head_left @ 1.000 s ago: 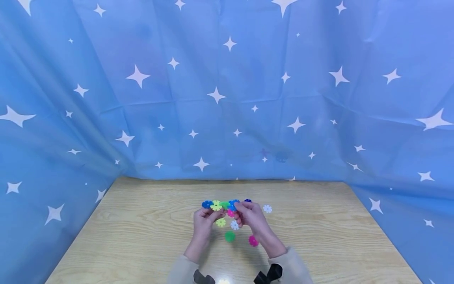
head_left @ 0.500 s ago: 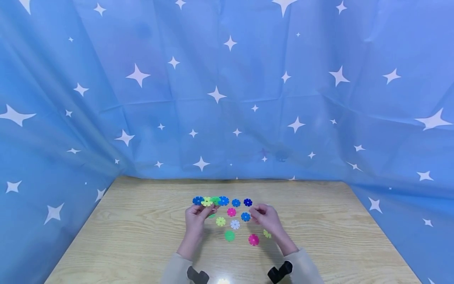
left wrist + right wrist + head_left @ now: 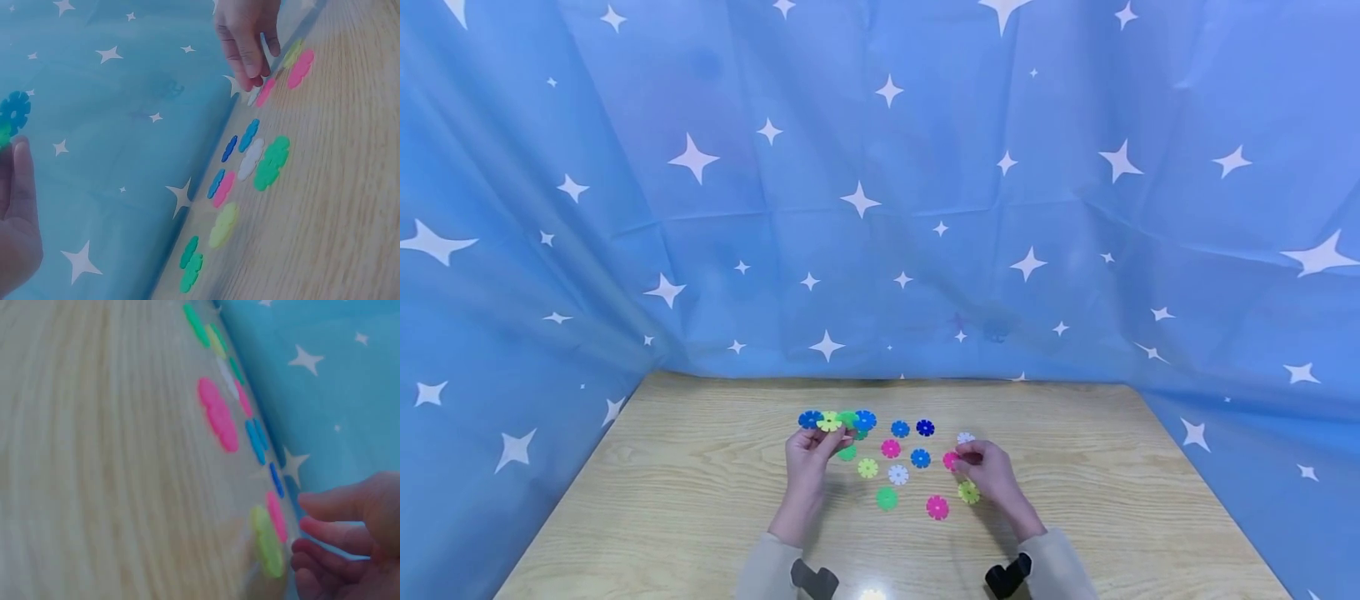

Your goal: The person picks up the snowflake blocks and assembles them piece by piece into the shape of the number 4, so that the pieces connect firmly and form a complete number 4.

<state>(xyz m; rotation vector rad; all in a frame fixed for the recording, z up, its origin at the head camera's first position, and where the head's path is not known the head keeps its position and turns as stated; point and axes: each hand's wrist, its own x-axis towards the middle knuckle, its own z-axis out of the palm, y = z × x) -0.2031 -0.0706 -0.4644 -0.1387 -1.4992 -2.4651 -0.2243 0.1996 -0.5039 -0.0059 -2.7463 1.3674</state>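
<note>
My left hand (image 3: 807, 462) pinches a row of joined plastic snowflake discs (image 3: 829, 422) between thumb and fingers, raised over the left of the scattered pieces. The row runs blue, yellow, green, blue. In the left wrist view its blue end disc (image 3: 15, 111) stands above the fingertips. My right hand (image 3: 992, 475) reaches low at the right, its fingertips right by a pink disc (image 3: 951, 461). Seen from the right wrist, thumb and fingers are apart with nothing between them. A white disc (image 3: 966, 437) lies just behind that hand, a yellow one (image 3: 968, 492) below it.
Several loose snowflake discs lie between the hands, among them a dark blue one (image 3: 925, 427), a white one (image 3: 898, 475), a green one (image 3: 887, 498) and a pink one (image 3: 937, 507). A blue star-printed curtain (image 3: 857, 250) borders the wooden table (image 3: 700, 483).
My right hand has let go of the row's blue end and moved right to the pink disc. The left hand has carried the row left and slightly farther back.
</note>
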